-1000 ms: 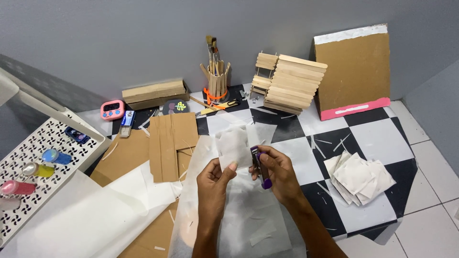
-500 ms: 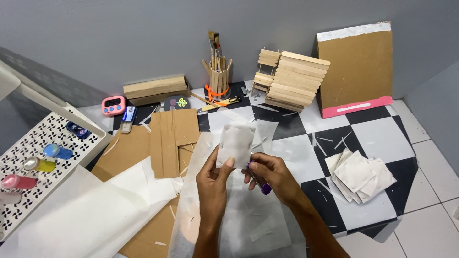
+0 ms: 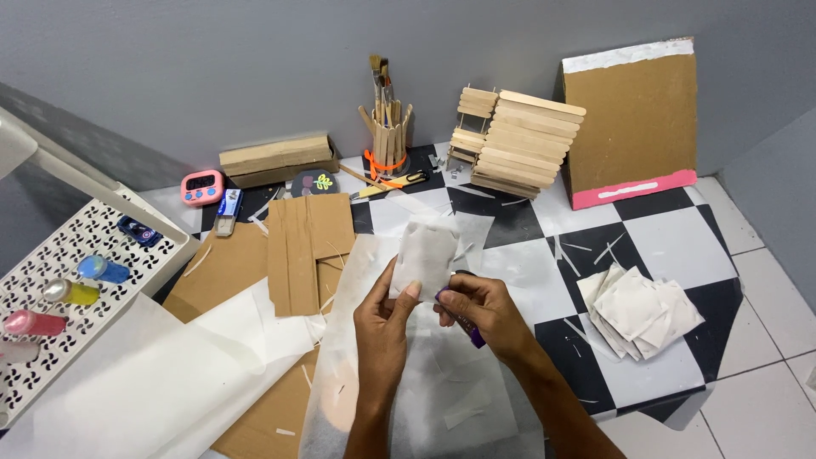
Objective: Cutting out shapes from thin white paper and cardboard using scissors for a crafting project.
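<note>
My left hand [image 3: 384, 319] pinches a small white paper square [image 3: 423, 255] by its lower edge and holds it upright above the floor. My right hand [image 3: 484, 310] is closed around a purple glue stick [image 3: 463, 323], its tip touching the paper's lower right corner. Both hands hover over a large sheet of thin white paper [image 3: 425, 399] spread on the checkered mat [image 3: 646, 238].
A stack of white paper squares [image 3: 642, 310] lies to the right. Cardboard pieces [image 3: 306, 246] lie left, beside a white perforated rack [image 3: 59, 280] with paint bottles. At the back stand a brush holder [image 3: 387, 136], a craft-stick structure [image 3: 518, 140], a pink timer [image 3: 203, 188] and a cardboard board [image 3: 633, 119].
The paper square has been lifted and turned more upright in my left hand. My right hand with the glue stick has shifted down to the paper's lower corner.
</note>
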